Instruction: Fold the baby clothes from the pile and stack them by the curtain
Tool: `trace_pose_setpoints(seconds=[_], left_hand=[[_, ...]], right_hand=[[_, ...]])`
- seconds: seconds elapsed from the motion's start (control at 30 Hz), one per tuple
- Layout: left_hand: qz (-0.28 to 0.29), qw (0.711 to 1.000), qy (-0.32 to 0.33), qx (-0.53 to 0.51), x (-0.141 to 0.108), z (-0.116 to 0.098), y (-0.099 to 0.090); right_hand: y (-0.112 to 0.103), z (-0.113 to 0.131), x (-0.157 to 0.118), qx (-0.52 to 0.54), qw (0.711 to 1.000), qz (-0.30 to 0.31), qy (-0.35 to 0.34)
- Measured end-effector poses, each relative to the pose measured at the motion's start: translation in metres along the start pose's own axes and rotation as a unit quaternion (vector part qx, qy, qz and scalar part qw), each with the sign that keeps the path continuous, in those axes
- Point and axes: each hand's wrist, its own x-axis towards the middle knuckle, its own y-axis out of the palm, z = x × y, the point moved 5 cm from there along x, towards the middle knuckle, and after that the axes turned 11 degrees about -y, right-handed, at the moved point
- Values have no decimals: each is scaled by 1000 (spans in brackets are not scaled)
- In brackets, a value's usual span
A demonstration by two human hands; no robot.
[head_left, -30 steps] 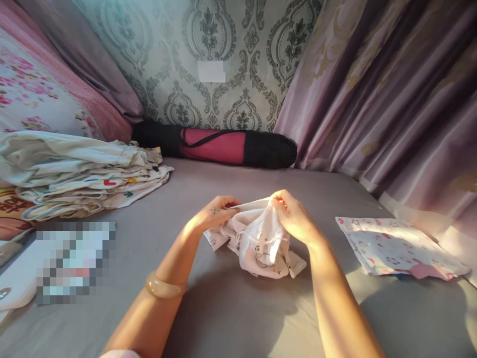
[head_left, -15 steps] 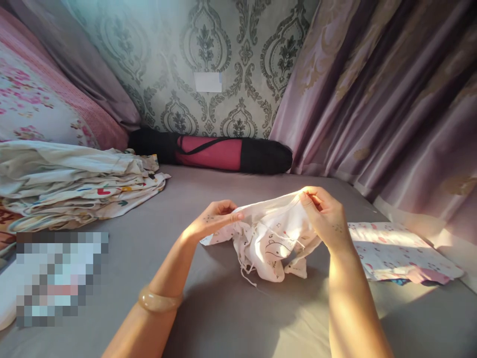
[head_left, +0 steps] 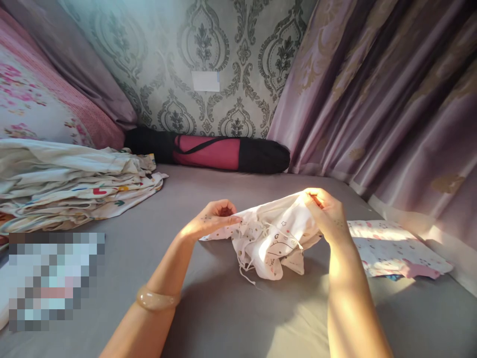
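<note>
"What is being held?"

"Just right of the middle, a white cloth (head_left: 274,233), printed with a star and line drawings, is held over a grey sheet (head_left: 238,184). Thin ties are seen hanging from it. Whether its lowest folds are rested on the sheet cannot be told."

"How is it gripped, with hours counted from the cloth?"

"Near ten o'clock, its edge is pinched between thumb and fingers in the grip of the left hand (head_left: 212,219). Near two, a raised corner is pinched by the right hand (head_left: 331,215), and between them the upper edge is drawn into a slope. A pale bangle (head_left: 158,299) is worn on the left forearm, at eight."

"And what is found farther out?"

"At three, a pink-patterned folded cloth (head_left: 395,243) is laid flat, partly hidden by the right arm. Between nine and ten, pale fabrics (head_left: 74,184) are heaped. Between eight and nine, something is masked by pixel blocks. Near eleven, a long black-and-pink bag (head_left: 207,153) is set along the patterned wall (head_left: 244,54). Between one and two, purple curtains (head_left: 372,109) are hung."
</note>
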Motion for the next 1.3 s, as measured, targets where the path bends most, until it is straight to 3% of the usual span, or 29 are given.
trace_pose_setpoints(seconds=[0.2, 0.4, 0.53, 0.7, 0.87, 0.97, 1.03, 1.07, 1.17, 1.2, 1.27, 1.3], left_hand=[[-27, 999, -12, 13, 0, 0, 1], [-105, 994, 12, -20, -3, -6, -6], [-161, 984, 68, -23, -12, -28, -13], [-197, 965, 130, 116, -31, -79, -28], [-229, 910, 197, 285, -62, -141, -35], [-297, 835, 317, 339, -98, -175, -28], [-357, 769, 402, 344, -123, -187, -24], [-355, 752, 421, 362, -130, -189, -21], [-276, 764, 378, 445, -128, -181, -15], [-286, 771, 357, 444, -126, -179, -17], [-356, 771, 344, 400, -127, -179, -26], [-360, 777, 338, 391, -125, -179, -27]], right_hand=[[3, -2, 1, -24, 999, 16, 15], [5, -7, 1, -62, 996, 62, 17], [9, -2, -2, -18, 994, 108, 9], [11, 17, -2, 52, 989, 133, -42], [-7, 66, 12, -65, 985, 69, -144], [-26, 111, 13, -163, 961, -26, -222], [-39, 136, 9, -207, 936, -97, -268], [-42, 145, 8, -225, 927, -100, -283], [-36, 155, 8, -260, 919, 20, -295], [-35, 155, 9, -263, 919, 44, -292], [-40, 156, 10, -261, 923, 15, -283], [-42, 157, 11, -260, 924, -5, -280]])
